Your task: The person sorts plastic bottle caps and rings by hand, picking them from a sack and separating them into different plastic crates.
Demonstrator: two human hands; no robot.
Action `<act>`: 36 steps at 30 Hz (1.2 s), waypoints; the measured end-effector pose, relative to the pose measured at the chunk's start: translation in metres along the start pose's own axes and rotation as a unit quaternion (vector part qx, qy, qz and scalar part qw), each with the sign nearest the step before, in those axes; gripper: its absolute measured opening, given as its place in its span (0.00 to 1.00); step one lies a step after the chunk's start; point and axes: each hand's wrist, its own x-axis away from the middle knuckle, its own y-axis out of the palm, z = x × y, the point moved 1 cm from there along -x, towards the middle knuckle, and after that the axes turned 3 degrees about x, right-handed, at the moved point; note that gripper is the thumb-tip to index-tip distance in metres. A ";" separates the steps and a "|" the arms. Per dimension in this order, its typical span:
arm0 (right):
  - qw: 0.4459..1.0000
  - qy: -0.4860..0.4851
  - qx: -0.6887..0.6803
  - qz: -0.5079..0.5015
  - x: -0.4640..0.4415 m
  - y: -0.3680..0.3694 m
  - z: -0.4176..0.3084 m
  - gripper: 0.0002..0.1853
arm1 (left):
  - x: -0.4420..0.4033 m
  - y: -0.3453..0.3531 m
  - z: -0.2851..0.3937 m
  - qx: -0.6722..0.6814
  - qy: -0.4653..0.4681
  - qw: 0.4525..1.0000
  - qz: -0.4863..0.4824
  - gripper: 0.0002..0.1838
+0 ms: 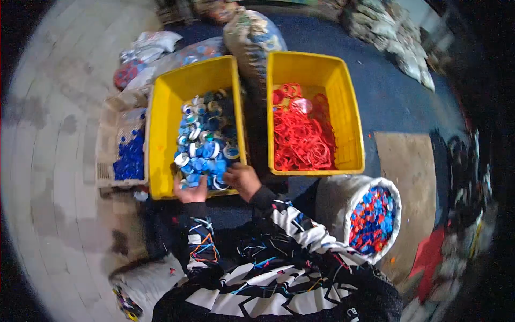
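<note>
Blue and white plastic caps [201, 134] lie in the left yellow bin [154, 123]. At the bin's near end, my left hand [190, 189] reaches over the rim among the caps, its fingers apart, with no held piece visible. My right hand [244, 180] is at the near right corner of the same bin, fingers bent and partly blurred beside the caps; whether it holds one cannot be made out. The right yellow bin [351, 118] contains red plastic rings and strips [303, 139], and neither hand touches it.
A pale crate [102, 145] with small dark blue pieces stands at the left. An open white sack [397, 214] of mixed red and blue caps sits at the lower right. Filled sacks [255, 35] stand behind the bins. A brown board [405, 161] lies on the floor.
</note>
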 end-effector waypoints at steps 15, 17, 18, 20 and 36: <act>0.958 -0.050 -0.100 0.265 0.179 -0.160 0.009 0.17 | 0.006 0.116 -0.085 0.081 -0.254 0.936 -0.229 0.13; 0.922 -0.081 -0.086 0.369 0.232 -0.189 -0.008 0.16 | 0.052 0.169 -0.121 0.048 -0.293 0.926 -0.233 0.12; 0.897 -0.110 -0.043 0.425 0.256 -0.209 -0.010 0.15 | 0.085 0.197 -0.131 0.016 -0.319 0.915 -0.249 0.12; 0.842 -0.165 -0.002 0.514 0.303 -0.248 -0.006 0.14 | 0.142 0.237 -0.158 -0.061 -0.373 0.879 -0.291 0.13; 0.528 -0.052 0.318 0.786 0.467 -0.434 -0.007 0.27 | 0.448 0.232 -0.357 -0.423 -0.450 0.595 -0.515 0.08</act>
